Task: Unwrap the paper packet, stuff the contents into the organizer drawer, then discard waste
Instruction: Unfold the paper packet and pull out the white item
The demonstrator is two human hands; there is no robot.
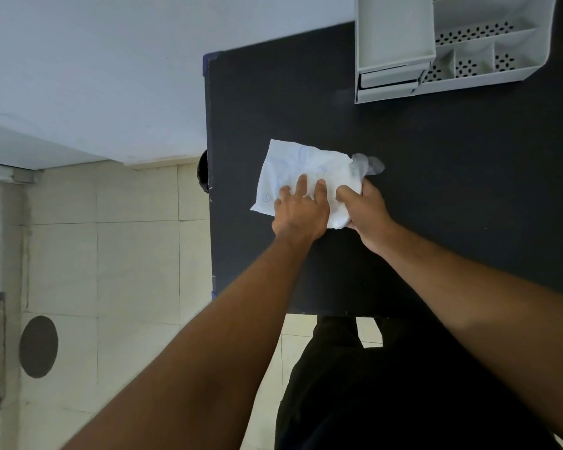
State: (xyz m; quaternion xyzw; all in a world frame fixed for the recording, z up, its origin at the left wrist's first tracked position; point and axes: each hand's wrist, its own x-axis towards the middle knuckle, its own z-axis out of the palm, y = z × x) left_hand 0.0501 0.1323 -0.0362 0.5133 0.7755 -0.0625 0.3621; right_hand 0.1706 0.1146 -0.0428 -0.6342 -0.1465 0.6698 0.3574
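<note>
A crumpled white paper packet (301, 165) with faint blue scribbles lies on the dark table (452, 196). My left hand (301, 211) rests on its near left part, fingers spread and pressing down on the paper. My right hand (364, 211) grips the packet's near right edge. A bit of clear plastic (369, 165) sticks out at the packet's far right end. The white organizer (449, 43) stands at the table's far right, with a drawer (389, 79) low on its left side; whether the drawer is pulled out I cannot tell.
The table's left edge (210, 177) drops to a tiled floor (127, 254). A dark round spot (38, 346) lies on the floor at the left. My dark-clothed legs (387, 384) stand at the table's near edge.
</note>
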